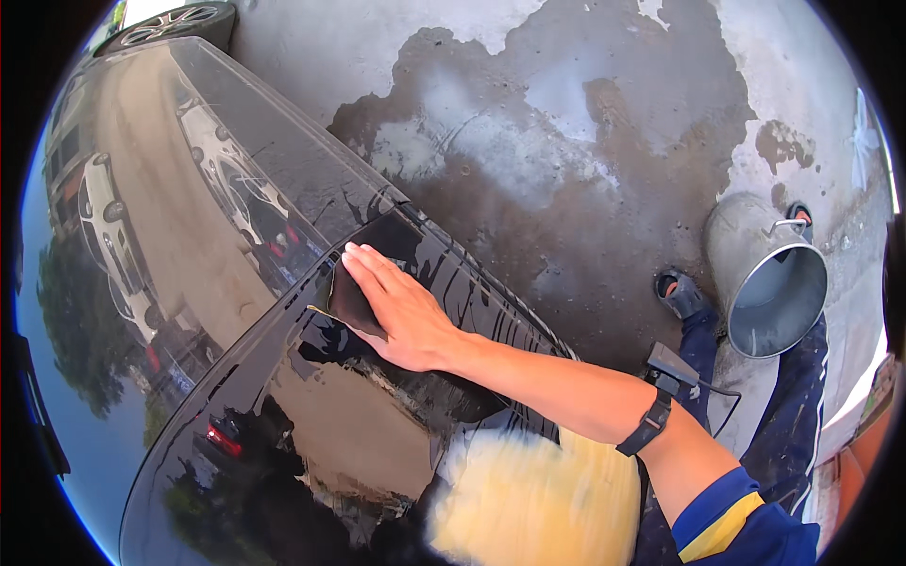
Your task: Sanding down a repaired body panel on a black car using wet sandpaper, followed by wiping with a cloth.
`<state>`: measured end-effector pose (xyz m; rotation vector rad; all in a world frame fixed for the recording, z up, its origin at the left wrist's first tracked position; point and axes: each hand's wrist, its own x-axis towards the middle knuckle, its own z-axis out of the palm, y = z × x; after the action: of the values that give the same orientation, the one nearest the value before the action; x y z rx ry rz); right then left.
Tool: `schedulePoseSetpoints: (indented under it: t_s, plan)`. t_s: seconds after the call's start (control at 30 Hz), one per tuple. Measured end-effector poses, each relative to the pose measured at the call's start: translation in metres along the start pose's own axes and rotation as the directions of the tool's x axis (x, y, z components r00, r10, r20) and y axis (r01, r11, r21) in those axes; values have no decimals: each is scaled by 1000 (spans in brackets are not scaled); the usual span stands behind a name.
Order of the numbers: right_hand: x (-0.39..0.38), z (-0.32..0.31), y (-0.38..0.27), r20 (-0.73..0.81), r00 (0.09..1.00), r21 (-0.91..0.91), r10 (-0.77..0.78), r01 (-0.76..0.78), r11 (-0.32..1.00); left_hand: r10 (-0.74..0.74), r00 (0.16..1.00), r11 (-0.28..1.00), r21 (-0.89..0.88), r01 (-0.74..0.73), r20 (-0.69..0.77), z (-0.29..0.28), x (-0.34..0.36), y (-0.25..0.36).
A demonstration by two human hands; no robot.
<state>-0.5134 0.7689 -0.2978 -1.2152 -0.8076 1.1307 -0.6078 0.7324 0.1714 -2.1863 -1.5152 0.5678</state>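
**Dark pad [356, 304] under right hand [401, 316] on wet black panel [236, 500]**

The dark pad lies flat on the glossy black panel, close to the seam [326, 261] that divides it from the adjoining bodywork [142, 170]. The pad's material cannot be determined. The right hand rests over it, back upward, fingers extended and together, covering part of the pad; the remainder shows at the fingers' left side. The thumb is not distinguishable, so I cannot tell whether the pad is pinched or only held down by the palm. The left hand is out of view; its grip cannot be told.

The panel shows dark wet streaks and reflections. The adjoining bodywork mirrors pale vehicles, a road and trees. Near the lower edge, a pale yellow blurred patch [543, 495] overlies the panel; its nature is unclear.

The right forearm carries a black strap [646, 424] and a small grey box [672, 363] with a cable. The sleeve [746, 519] is blue with a yellow band.

To the right, a grey metal bucket [766, 283] is on the floor [528, 170] between two feet in dark clogs [681, 296]. The floor is patchily wet. A wheel [170, 26] shows at upper left.
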Motion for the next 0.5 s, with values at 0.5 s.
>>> schedulePoseSetpoints:
  t_s: [0.5]
  plan:
    - [3, -17, 14, 85, 985, 103, -151, 142, 985, -5, 1000, 1000, -7, 5, -15, 6, 4, -3]
